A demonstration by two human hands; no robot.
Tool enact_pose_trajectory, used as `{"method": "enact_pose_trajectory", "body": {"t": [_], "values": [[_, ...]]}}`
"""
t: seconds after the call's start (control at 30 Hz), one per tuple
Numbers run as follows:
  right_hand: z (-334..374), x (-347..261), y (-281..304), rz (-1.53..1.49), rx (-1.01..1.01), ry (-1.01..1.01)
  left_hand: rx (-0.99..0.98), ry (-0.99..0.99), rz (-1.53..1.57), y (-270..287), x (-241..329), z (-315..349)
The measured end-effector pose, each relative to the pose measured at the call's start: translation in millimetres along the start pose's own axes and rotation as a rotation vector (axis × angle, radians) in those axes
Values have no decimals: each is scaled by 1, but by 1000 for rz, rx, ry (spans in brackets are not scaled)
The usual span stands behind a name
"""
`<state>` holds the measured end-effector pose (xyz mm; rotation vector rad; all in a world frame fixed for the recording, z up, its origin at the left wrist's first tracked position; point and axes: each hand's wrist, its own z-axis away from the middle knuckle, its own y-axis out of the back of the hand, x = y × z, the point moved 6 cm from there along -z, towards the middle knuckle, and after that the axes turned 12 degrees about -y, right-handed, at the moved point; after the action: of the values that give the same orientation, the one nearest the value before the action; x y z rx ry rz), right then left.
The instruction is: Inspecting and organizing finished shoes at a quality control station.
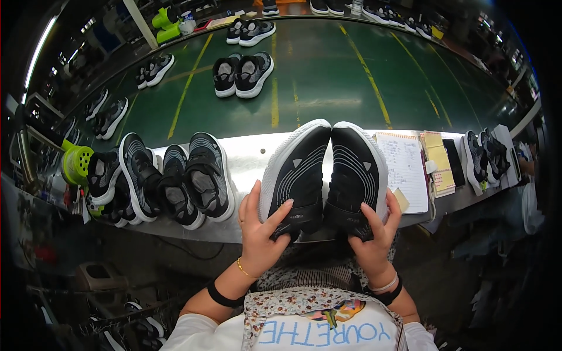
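Observation:
A pair of black sneakers with white soles and thin grey curved lines is held up side by side in front of me, toes pointing away. My left hand [264, 225] grips the left sneaker [300, 172] near its heel, the thumb and fingers around its side and strap. My right hand [377, 231] holds the right sneaker [354, 175] the same way. The two shoes touch or nearly touch along their inner sides. Behind them runs the pale metal ledge [249, 153] of the bench. The shoes' heels are partly hidden by my hands.
Several similar sneakers [206, 175] stand to the left by a lime-green perforated holder [77, 165]. An open notebook [403, 169] lies to the right, with another pair of sneakers [489, 155] beyond. Across the ledge, a green conveyor belt [319, 76] with yellow lines carries more pairs [244, 75].

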<state>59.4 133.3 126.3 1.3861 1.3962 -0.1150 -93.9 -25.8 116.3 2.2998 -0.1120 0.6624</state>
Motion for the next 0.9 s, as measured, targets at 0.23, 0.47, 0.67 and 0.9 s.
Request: {"method": "enact_pose_trajectory", "body": {"t": [0.23, 0.47, 0.67, 0.9], "values": [[-8, -6, 2, 107, -18, -33, -40, 16, -49, 6, 6, -9], [-16, -12, -2, 204, -94, -59, -113, 16, -140, 0, 8, -12], [-33, 15, -7, 52, -307, -251, -295, -18, -157, -1, -13, -20], [-44, 73, -23, -489, -547, -701, -151, 795, 938, -24, -76, -12]]}}
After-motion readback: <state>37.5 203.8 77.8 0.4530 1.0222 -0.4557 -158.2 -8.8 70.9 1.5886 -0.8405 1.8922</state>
